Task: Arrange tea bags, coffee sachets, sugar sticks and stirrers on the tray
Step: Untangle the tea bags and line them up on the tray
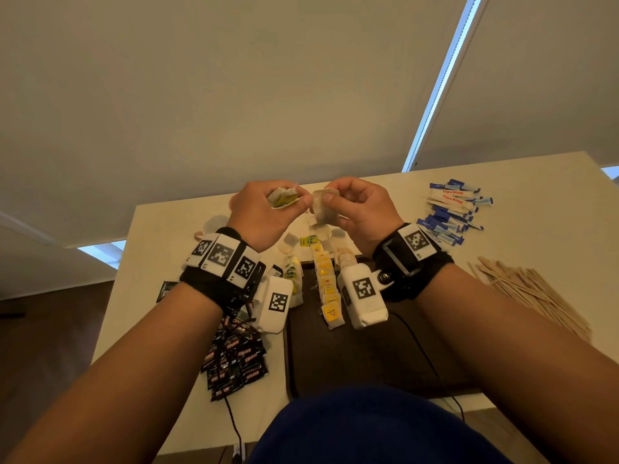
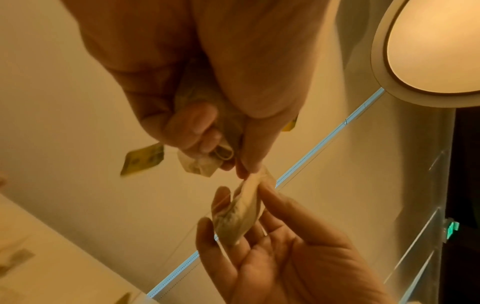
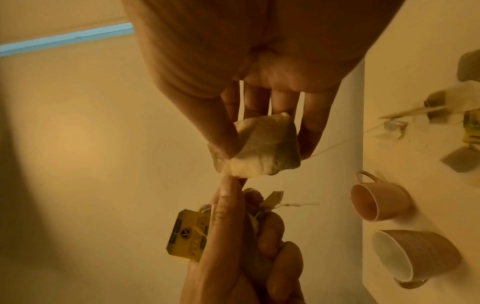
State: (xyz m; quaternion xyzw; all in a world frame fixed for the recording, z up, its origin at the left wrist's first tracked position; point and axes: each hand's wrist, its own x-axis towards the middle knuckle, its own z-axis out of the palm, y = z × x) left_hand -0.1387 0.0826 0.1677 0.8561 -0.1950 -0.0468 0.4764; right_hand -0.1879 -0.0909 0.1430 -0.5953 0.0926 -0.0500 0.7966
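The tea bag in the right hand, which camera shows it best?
The right wrist view: the tea bag fills the centre, unblocked. The left wrist view shows it edge-on and blurred; the head view shows it small, partly behind fingers.

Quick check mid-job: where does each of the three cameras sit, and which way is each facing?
Head: on the head, facing down at table; both forearms, left hand, right hand.
Left wrist: under the left hand, facing up at ceiling lamp.
Right wrist: under the right hand, facing two cups.
Shared: all show the single tea bag.
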